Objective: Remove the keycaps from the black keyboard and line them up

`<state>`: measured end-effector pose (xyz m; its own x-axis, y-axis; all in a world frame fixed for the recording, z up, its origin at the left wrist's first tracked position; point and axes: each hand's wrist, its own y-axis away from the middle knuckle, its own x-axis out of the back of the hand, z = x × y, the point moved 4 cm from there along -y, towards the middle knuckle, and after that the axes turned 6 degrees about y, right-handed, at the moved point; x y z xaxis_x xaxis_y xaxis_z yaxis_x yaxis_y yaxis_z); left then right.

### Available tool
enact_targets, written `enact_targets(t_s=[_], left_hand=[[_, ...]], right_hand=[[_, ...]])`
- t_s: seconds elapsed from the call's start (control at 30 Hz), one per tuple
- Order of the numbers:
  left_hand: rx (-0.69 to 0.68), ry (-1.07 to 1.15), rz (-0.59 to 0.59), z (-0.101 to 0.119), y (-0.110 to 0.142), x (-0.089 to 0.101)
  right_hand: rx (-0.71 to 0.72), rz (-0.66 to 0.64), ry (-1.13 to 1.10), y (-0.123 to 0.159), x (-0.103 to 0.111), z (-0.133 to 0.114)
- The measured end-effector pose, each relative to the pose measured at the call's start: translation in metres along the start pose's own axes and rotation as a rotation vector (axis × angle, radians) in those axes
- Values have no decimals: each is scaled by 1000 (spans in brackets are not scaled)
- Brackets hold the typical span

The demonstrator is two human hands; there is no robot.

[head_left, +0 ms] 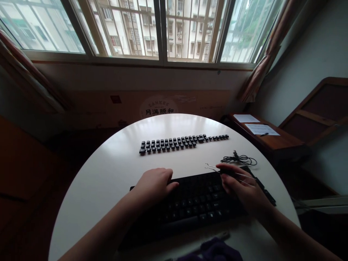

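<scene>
Black keycaps (170,144) stand in rows on our glossy, round white table (89,195), a coiled cable (239,158) just beyond our right hand (240,183), rumpled purple cloth (217,250) nearer us. That hand pinches a thin wire puller (227,171) over the black keyboard (194,206); our left hand (157,185) curls at its far edge, whether gripping we cannot tell.

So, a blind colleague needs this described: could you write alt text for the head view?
A person's right hand holds a wire tool at the far side of a black keyboard, where the left hand also lies. Loose black keycaps stand in rows beyond the keyboard on a round white table, with a bundled black cable to the right.
</scene>
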<state>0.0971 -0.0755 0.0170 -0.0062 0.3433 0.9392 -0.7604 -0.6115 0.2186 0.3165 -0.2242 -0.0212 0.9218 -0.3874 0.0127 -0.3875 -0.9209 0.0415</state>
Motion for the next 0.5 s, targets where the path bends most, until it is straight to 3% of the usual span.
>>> enact_targets(t_s=[0.13, 0.5], left_hand=[[-14, 2, -2, 0, -1, 0], [-16, 9, -17, -1, -2, 0]], right_hand=[[93, 25, 34, 3, -1, -2], [29, 98, 112, 2, -8, 5]])
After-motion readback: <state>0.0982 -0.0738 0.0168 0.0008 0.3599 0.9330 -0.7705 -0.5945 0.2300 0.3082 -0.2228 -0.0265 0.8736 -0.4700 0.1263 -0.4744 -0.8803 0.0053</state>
